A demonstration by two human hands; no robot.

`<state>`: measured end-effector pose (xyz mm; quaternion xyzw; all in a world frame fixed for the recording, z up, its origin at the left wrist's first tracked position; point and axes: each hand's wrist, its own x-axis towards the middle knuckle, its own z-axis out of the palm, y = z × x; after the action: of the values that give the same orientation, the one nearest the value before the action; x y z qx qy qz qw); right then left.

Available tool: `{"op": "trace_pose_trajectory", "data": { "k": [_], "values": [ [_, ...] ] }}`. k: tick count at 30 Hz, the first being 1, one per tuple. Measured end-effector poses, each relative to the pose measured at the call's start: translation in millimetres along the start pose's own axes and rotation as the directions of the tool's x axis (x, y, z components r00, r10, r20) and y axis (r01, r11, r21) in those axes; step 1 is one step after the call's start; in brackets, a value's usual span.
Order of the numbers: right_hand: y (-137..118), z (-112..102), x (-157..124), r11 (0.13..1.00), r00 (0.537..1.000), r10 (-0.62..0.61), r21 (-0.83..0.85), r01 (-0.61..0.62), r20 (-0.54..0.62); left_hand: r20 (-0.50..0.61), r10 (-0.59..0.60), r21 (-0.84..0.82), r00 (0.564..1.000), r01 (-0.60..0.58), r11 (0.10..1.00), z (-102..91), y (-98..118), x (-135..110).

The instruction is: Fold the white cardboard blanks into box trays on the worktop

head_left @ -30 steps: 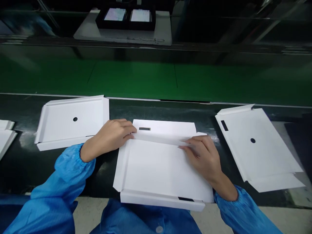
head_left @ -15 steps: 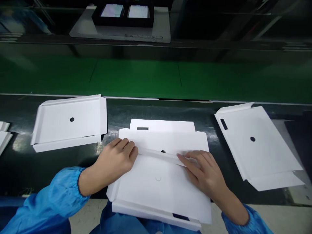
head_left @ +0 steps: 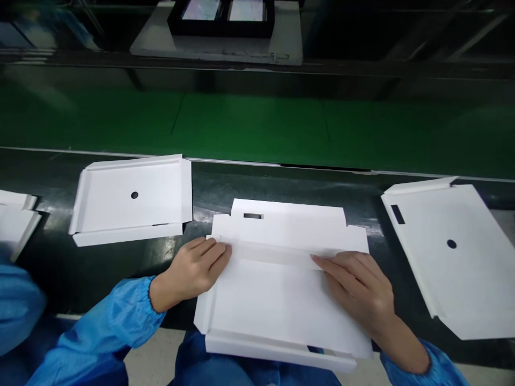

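A white die-cut cardboard sheet [head_left: 265,300] lies in front of me, its near edge over my lap. Its near and left edges are turned up into low walls, and the far flap has a rectangular slot. A raised fold strip [head_left: 273,256] crosses its middle. At the left end of that strip, my left hand [head_left: 201,268] is closed with thumb and fingers on the cardboard. My right hand [head_left: 358,289] pinches the strip's right part between thumb and fingers.
A partly folded white cardboard tray [head_left: 116,209] with a round hole lies left; another cardboard piece [head_left: 434,225] lies right. More white cardboard [head_left: 16,220] and another person's blue sleeve [head_left: 18,305] are at the left edge. Beyond runs a green surface [head_left: 249,123], with a black frame [head_left: 221,29] farther back.
The fold strip now looks broader and flatter, and the round hole behind it is hidden. Both hands keep hold of the strip. The whole view has shifted, with things appearing farther right.
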<state>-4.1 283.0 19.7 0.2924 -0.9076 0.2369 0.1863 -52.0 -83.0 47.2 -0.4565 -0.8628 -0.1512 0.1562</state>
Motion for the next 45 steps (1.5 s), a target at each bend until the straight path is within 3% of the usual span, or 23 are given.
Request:
{"op": "trace_pose_trajectory", "data": {
  "k": [6, 10, 13, 18, 21, 25, 26, 27, 28, 31, 33, 35, 38, 45],
  "values": [
    [-2.1, -9.1, 0.3, 0.998, 0.996, 0.054, 0.037, -0.056, 0.071, 0.005, -0.132, -0.057, 0.991, 0.132, 0.99, 8.5, 1.8, -6.6],
    [-1.7, -13.7, 2.7, 0.983, 0.985, 0.15, 0.095, -0.157, 0.082, 0.049, -0.234, -0.088, 0.971, 0.237, 0.967, 9.3, 3.5, -7.5],
    [0.5, -13.1, 5.1, 0.949, 0.96, 0.257, 0.161, -0.272, 0.11, 0.074, -0.292, -0.118, 0.953, 0.299, 0.947, 9.6, 1.9, -4.6],
    [14.6, -12.9, 7.5, 0.882, 0.889, 0.377, 0.192, -0.43, 0.259, 0.178, -0.358, -0.203, 0.917, 0.39, 0.898, 9.9, -7.4, 6.6],
    [29.0, -12.2, 11.2, 0.845, 0.816, 0.444, 0.13, -0.519, 0.371, 0.246, -0.334, -0.157, 0.91, 0.377, 0.913, 10.9, -16.3, 12.8],
    [45.1, -10.6, 19.3, 0.729, 0.617, 0.574, 0.008, -0.685, 0.539, 0.376, -0.345, -0.183, 0.86, 0.434, 0.882, 11.2, -31.6, 13.9],
    [47.4, -10.6, 20.6, 0.705, 0.587, 0.6, -0.012, -0.709, 0.544, 0.389, -0.367, -0.227, 0.845, 0.474, 0.851, 10.9, -35.6, 12.4],
    [48.6, -10.8, 21.4, 0.704, 0.59, 0.61, -0.019, -0.71, 0.529, 0.383, -0.387, -0.278, 0.839, 0.504, 0.818, 10.8, -39.2, 10.3],
    [48.7, -11.2, 21.6, 0.732, 0.632, 0.598, -0.015, -0.681, 0.494, 0.358, -0.396, -0.33, 0.846, 0.511, 0.794, 10.8, -42.4, 7.7],
    [40.8, -11.8, 22.9, 0.902, 0.853, 0.416, -0.027, -0.431, 0.314, 0.181, -0.342, -0.421, 0.922, 0.387, 0.82, 12.8, -47.2, 0.1],
    [28.7, -10.2, 28.1, 0.963, 0.936, 0.27, -0.092, -0.255, 0.225, 0.076, -0.284, -0.426, 0.956, 0.289, 0.858, 15.8, -46.7, -2.6],
    [12.8, -5.0, 38.5, 0.984, 0.966, 0.152, -0.12, -0.128, 0.211, 0.022, -0.27, -0.408, 0.963, 0.255, 0.877, 19.4, -44.4, -3.3],
    [-13.0, 11.6, 60.9, 0.997, 0.966, 0.029, -0.071, -0.011, 0.256, 0.013, -0.271, -0.389, 0.962, 0.255, 0.885, 24.2, -40.8, -3.6],
    [-51.5, 65.5, 98.9, 0.993, 0.982, -0.086, -0.062, 0.097, 0.168, 0.021, -0.234, -0.368, 0.972, 0.225, 0.902, 28.3, -34.6, -5.1]
  ]
}}
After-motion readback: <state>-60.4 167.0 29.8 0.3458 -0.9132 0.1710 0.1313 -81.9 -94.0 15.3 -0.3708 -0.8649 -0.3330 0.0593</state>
